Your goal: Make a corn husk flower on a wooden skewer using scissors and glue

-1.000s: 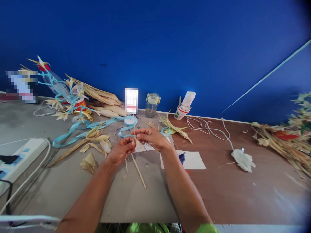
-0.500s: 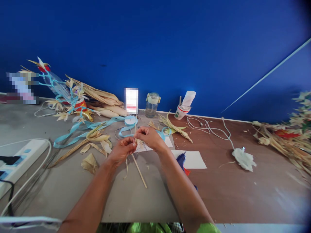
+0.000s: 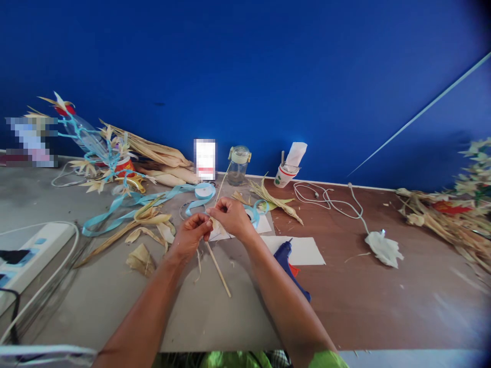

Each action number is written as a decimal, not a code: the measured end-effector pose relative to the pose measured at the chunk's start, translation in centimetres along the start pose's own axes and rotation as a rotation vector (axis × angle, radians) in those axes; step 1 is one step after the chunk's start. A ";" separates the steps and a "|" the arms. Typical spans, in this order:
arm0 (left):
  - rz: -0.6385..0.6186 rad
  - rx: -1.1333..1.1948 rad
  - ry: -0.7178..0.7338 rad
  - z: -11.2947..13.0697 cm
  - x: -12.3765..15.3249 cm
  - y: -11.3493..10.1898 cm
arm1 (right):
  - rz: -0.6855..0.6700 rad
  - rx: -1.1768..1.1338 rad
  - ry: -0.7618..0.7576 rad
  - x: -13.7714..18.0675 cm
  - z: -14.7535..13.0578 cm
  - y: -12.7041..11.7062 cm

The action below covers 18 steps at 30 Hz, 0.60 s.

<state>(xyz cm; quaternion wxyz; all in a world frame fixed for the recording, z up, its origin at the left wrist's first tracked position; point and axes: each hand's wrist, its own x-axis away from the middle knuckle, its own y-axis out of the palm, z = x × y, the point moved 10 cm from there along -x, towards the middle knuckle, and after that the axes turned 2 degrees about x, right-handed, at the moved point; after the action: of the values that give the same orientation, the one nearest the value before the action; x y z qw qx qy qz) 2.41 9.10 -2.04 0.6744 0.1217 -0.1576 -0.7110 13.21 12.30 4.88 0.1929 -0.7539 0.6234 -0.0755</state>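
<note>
Blue wall (image 3: 245, 76) runs behind your work surface, which is a grey tabletop (image 3: 215, 327) on the left and a brown wood-grain tabletop (image 3: 383, 312) on the right. Your hands meet over the grey side, near its right edge and about midway between the near and far edges. Your left hand (image 3: 194, 232) is closed in a pinch at the lower part of a thin pale strip (image 3: 220, 188); your right hand (image 3: 226, 214) pinches the same strip just above, and its free end slants up toward the far edge. Below your fingers, a slim wooden stick (image 3: 218, 269) points toward the near edge; its upper end is hidden by your left hand, so you cannot tell whether it is gripped.

A blue glue gun (image 3: 284, 254) with a red trigger rests partly on white paper (image 3: 309, 250), just beside your right forearm, which covers part of it. A roll of light-blue ribbon (image 3: 205, 191) sits beyond your hands, and dry corn husks (image 3: 153, 220) lie to the left of them. Along the far edge stand a lidded clear jar (image 3: 237, 174) and a tilted paper cup (image 3: 284, 177). A white power strip (image 3: 46, 248) lies by the left edge of the grey side.
</note>
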 end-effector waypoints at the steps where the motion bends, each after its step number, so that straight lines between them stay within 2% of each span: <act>1: 0.018 0.000 0.010 0.2 0.0 -0.1 | 0.018 -0.016 -0.014 0.0 0.0 0.0; 10: 0.202 0.080 0.187 1.4 0.1 -2.1 | 0.117 -0.227 0.011 0.3 0.5 0.8; 18: 0.226 0.249 0.237 1.9 0.3 -2.6 | 0.161 -0.275 0.059 1.3 0.8 2.2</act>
<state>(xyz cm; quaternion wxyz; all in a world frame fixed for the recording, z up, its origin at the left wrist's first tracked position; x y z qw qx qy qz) -0.71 9.06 -1.26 0.7435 0.2683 -0.1764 -0.5867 11.71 10.90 3.14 0.0751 -0.7184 0.6915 0.0041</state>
